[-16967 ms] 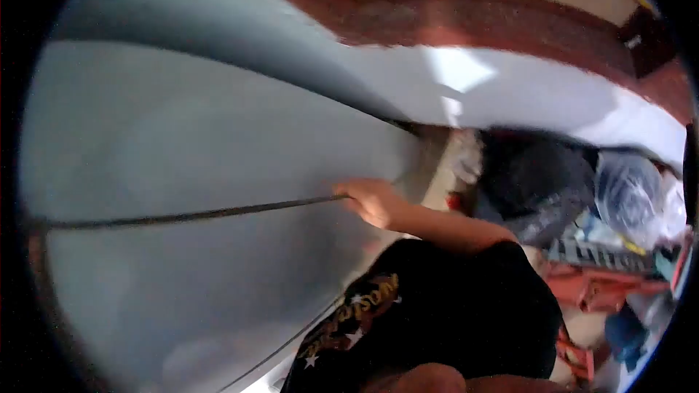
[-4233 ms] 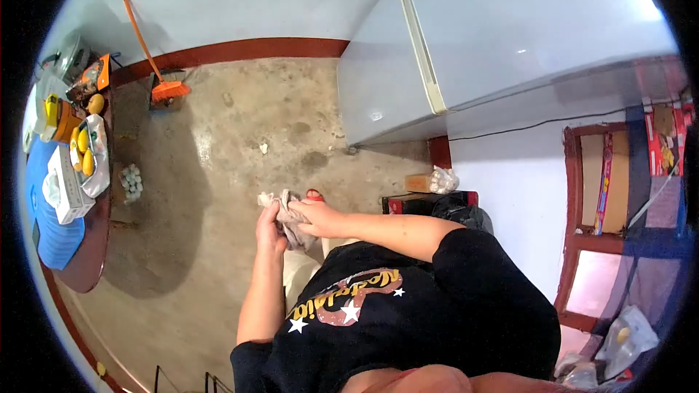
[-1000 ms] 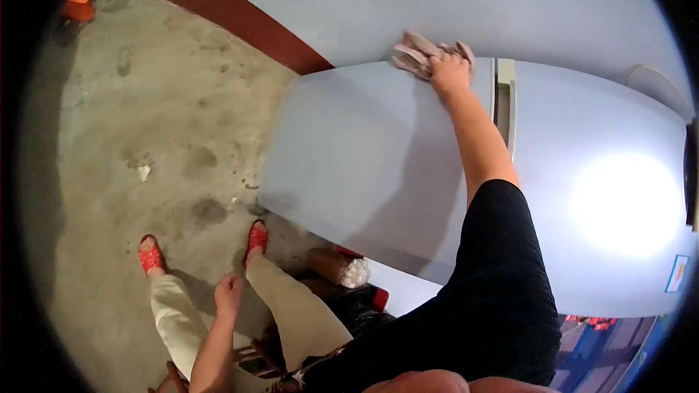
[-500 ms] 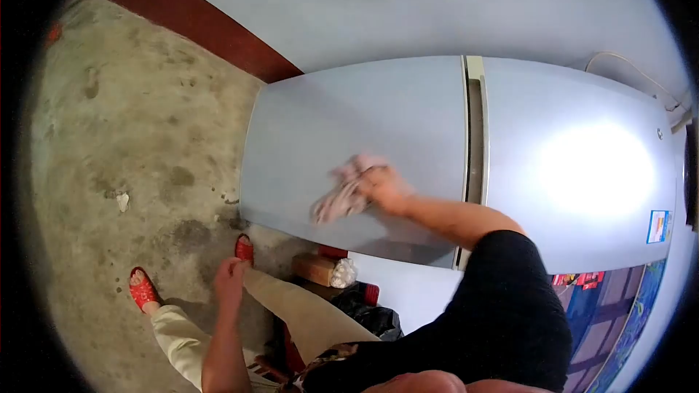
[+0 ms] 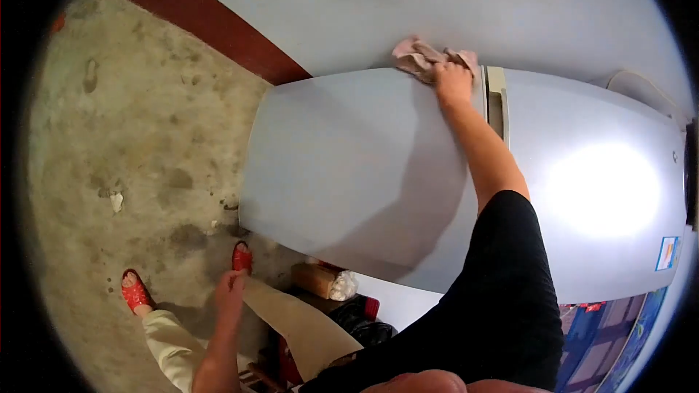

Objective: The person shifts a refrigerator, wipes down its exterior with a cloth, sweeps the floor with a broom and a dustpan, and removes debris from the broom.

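A crumpled pinkish-grey cloth (image 5: 419, 60) lies against the far edge of the light grey refrigerator door (image 5: 349, 167), close to the door handle gap (image 5: 496, 109). My right hand (image 5: 454, 81) presses on the cloth, fingers wrapped over it. Low in the view, my left hand (image 5: 231, 284) hangs over my leg, away from the refrigerator, its fingers curled in; whether anything small is inside does not show. The second refrigerator door (image 5: 582, 247) carries a bright glare and a small blue-edged label (image 5: 667, 253).
Red slippers (image 5: 137, 292) are on my feet on the stained concrete floor (image 5: 160, 109). A cardboard box (image 5: 313, 279), a bag of white items (image 5: 343, 286) and a black plastic bag (image 5: 364, 324) sit beside the refrigerator. A wall with a dark red base (image 5: 218, 22) runs behind.
Since half a second ago, my right hand has moved the cloth from the door's near middle up to its far edge by the handle gap. My left hand has barely moved.
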Demonstrator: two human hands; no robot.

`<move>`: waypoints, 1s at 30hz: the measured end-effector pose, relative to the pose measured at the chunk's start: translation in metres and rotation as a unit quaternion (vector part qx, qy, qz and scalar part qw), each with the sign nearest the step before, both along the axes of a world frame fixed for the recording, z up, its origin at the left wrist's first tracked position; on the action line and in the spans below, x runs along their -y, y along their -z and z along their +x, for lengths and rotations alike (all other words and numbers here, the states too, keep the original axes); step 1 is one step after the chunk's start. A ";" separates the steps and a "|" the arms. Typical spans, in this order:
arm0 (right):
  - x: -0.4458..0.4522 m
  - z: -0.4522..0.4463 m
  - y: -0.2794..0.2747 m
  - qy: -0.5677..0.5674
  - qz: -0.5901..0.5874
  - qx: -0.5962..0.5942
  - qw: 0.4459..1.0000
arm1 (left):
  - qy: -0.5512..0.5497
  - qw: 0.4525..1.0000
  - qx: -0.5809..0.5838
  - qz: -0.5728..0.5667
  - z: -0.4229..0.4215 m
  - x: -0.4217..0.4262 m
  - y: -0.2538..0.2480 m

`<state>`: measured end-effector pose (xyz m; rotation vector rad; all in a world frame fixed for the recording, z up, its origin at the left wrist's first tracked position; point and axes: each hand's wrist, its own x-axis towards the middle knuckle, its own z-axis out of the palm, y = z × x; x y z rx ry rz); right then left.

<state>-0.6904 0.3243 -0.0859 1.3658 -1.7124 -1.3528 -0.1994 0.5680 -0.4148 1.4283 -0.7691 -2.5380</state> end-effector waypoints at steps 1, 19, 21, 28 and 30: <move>-0.007 0.017 0.017 -0.019 0.028 -0.019 0.999 | 0.005 1.000 0.000 -0.007 -0.001 0.000 0.004; -0.063 0.084 0.020 -0.005 0.221 -0.024 0.975 | 0.049 0.996 0.013 -0.067 0.001 0.004 -0.002; -0.077 0.093 0.020 0.051 0.245 0.049 0.967 | 0.036 0.994 0.009 -0.102 0.004 0.007 -0.004; -0.020 0.059 0.015 0.085 0.091 0.033 0.992 | 0.032 0.988 0.029 -0.148 0.003 0.013 -0.001; -0.018 0.053 0.024 0.102 0.103 0.019 0.989 | 0.055 0.990 0.038 -0.121 0.001 0.014 -0.004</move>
